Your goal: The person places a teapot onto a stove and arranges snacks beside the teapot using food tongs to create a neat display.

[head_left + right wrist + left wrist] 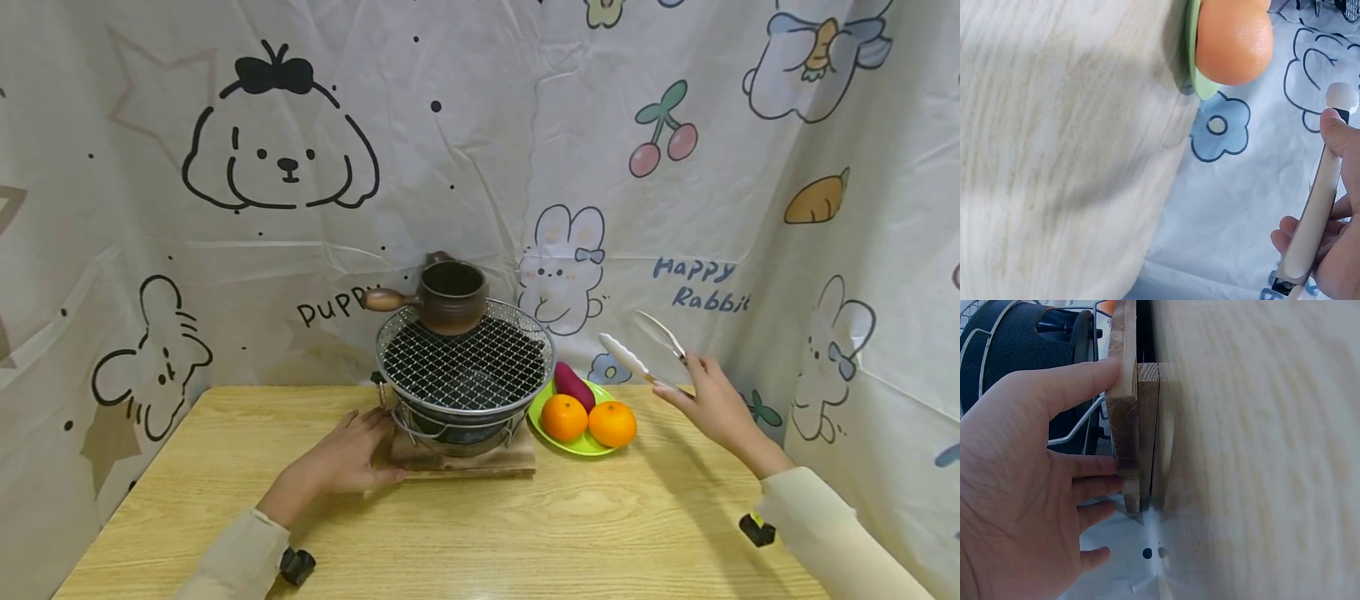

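Observation:
My left hand (pixel 347 457) touches the left end of a wooden board (pixel 463 460), thumb at the front edge and the other fingers fairly straight along the side. On the board stands a round tabletop grill (pixel 468 437) with a wire mesh top (pixel 465 367). A brown clay pot (pixel 452 304) with a side handle sits at the back of the mesh. My right hand (pixel 712 404) grips a pair of tongs (pixel 628 357), raised above the table with the white tips spread apart. In the right wrist view, the light-coloured tongs handle (pixel 1313 219) lies between thumb and fingers.
Right of the grill, a green plate (pixel 581 451) holds two oranges (pixel 612 424) and a purple sweet potato-like item (pixel 573 387). A light wooden table (pixel 540 533) carries everything. A white cartoon-printed cloth (pixel 465 217) hangs behind and at both sides.

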Demonstrator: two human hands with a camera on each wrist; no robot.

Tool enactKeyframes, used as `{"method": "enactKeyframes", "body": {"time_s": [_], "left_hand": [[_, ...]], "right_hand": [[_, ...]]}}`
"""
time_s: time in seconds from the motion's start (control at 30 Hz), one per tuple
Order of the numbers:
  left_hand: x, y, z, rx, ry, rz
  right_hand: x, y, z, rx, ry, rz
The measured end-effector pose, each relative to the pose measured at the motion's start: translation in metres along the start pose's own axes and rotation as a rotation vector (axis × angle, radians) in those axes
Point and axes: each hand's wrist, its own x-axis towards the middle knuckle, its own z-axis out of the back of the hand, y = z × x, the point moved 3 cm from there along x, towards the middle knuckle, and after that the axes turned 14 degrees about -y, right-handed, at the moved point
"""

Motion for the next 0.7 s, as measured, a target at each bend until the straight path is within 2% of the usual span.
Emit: {"method": "enactKeyframes", "body": {"time_s": [0.27, 0.5, 0.7], "left_hand": [[-0.001, 0.0, -0.002, 0.002, 0.001, -0.004], [-0.005, -0.001, -0.002, 0.002, -0.039, -0.034], [0.007, 0.004, -0.001, 0.037, -0.027, -0.054]], "right_hand": [[0.009, 0.019, 0.014, -0.032, 0.035, 0.113], [0.019, 0.035, 0.017, -0.094, 0.105, 0.212], [0.032, 0.048, 0.019, -0.151, 0.166, 0.277]]}}
